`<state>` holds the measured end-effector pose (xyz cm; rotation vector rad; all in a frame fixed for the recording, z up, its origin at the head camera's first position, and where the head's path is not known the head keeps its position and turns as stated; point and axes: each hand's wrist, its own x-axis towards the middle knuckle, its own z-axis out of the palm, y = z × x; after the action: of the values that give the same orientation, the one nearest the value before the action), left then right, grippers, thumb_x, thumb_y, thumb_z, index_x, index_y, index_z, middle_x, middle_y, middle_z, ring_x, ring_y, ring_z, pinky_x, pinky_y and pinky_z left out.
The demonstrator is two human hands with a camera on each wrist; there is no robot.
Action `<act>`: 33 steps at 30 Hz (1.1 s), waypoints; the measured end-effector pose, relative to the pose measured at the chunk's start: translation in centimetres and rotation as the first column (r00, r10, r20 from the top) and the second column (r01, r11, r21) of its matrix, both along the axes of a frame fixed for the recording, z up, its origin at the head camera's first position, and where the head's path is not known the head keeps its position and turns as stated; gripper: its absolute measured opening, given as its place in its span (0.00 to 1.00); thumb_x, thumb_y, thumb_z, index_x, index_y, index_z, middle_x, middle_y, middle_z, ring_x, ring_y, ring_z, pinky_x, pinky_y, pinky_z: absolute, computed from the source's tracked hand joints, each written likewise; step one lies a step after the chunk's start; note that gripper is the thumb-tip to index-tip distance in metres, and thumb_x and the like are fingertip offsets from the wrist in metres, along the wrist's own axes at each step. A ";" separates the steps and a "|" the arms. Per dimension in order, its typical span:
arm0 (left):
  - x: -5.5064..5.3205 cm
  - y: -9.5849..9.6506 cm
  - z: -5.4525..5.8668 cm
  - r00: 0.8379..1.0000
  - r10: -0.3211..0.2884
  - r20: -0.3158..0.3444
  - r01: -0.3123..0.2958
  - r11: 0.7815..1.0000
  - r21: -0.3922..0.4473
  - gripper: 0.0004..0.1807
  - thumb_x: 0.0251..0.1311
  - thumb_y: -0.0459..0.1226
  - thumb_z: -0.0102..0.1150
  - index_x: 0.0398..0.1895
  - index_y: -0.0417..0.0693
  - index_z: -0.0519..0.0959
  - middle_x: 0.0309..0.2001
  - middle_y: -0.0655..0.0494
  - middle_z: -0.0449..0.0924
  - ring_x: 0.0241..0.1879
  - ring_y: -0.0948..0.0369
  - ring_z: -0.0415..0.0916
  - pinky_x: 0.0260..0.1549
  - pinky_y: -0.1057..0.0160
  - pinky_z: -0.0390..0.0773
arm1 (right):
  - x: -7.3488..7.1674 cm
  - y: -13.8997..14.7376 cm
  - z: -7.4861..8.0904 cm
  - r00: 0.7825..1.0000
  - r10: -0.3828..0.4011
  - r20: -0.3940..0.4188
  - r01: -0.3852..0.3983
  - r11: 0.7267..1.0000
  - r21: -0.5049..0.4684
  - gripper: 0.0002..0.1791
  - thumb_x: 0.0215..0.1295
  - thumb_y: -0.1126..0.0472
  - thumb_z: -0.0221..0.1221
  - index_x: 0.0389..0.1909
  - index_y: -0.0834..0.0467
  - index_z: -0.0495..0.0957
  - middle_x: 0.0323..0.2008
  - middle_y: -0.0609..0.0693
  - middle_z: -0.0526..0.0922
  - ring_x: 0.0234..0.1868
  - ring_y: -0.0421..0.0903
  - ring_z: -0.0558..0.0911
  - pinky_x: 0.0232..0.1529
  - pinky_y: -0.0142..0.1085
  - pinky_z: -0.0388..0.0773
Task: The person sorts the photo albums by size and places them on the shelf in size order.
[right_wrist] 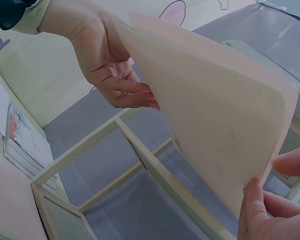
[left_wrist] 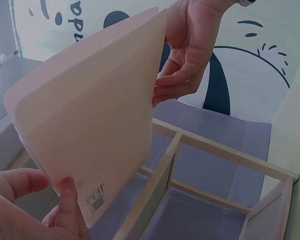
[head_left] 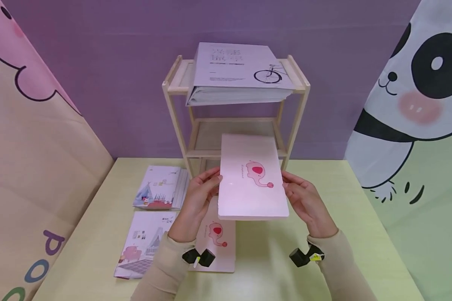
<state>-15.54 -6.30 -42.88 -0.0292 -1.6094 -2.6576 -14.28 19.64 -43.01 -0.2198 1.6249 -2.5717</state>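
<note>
Both hands hold up a pink notebook with a red-eared elephant on its cover, in front of the shelf. My left hand pinches its left edge between thumb and fingers. At the opposite edge, my right hand pinches it the same way. The left wrist view shows the notebook's plain back, with a barcode near the left thumb. Another elephant notebook lies flat on the table, partly hidden by the left hand and the raised notebook.
A pale wooden shelf stands at the back against the purple wall. On its top tier sits a thick white stack with a bicycle cover. Illustrated notebooks lie at the left: a stack behind, others nearer.
</note>
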 end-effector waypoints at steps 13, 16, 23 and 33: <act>-1.2 0.2 0.6 1.000 -0.002 -0.015 0.002 1.000 -0.022 0.19 0.62 0.20 0.50 0.56 0.19 0.68 0.33 0.57 0.78 0.31 0.66 0.76 0.31 0.73 0.78 | -1.1 0.1 0.9 0.999 -0.027 0.041 0.027 1.000 0.011 0.20 0.67 0.75 0.46 0.55 0.64 0.78 0.46 0.46 0.82 0.47 0.43 0.80 0.49 0.30 0.77; -1.4 0.3 0.6 1.000 -0.004 -0.007 0.004 0.999 -0.037 0.19 0.63 0.21 0.51 0.57 0.20 0.68 0.34 0.57 0.78 0.31 0.66 0.77 0.32 0.73 0.78 | -1.4 0.1 0.9 0.999 -0.025 0.043 0.025 1.000 0.005 0.19 0.67 0.75 0.46 0.50 0.60 0.80 0.46 0.47 0.82 0.46 0.42 0.80 0.48 0.30 0.77; -2.1 0.3 0.5 1.000 -0.018 -0.007 0.017 0.998 -0.064 0.20 0.63 0.21 0.50 0.57 0.19 0.68 0.35 0.57 0.78 0.31 0.67 0.77 0.32 0.74 0.78 | -2.2 0.2 1.1 0.999 -0.021 0.040 0.021 1.000 -0.010 0.19 0.67 0.77 0.47 0.41 0.55 0.84 0.43 0.47 0.83 0.44 0.42 0.82 0.47 0.30 0.77; -3.2 0.3 0.5 1.000 -0.021 -0.008 0.020 0.998 -0.059 0.21 0.62 0.20 0.50 0.58 0.17 0.67 0.34 0.60 0.80 0.31 0.69 0.79 0.34 0.74 0.78 | -3.3 0.4 1.4 1.000 -0.007 0.022 0.007 1.000 -0.002 0.22 0.67 0.78 0.46 0.37 0.53 0.84 0.41 0.47 0.84 0.40 0.40 0.82 0.45 0.27 0.78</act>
<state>-18.73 -6.04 -42.39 -0.0585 -1.6944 -2.6203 -17.58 20.06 -41.65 -0.1855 1.6189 -2.5719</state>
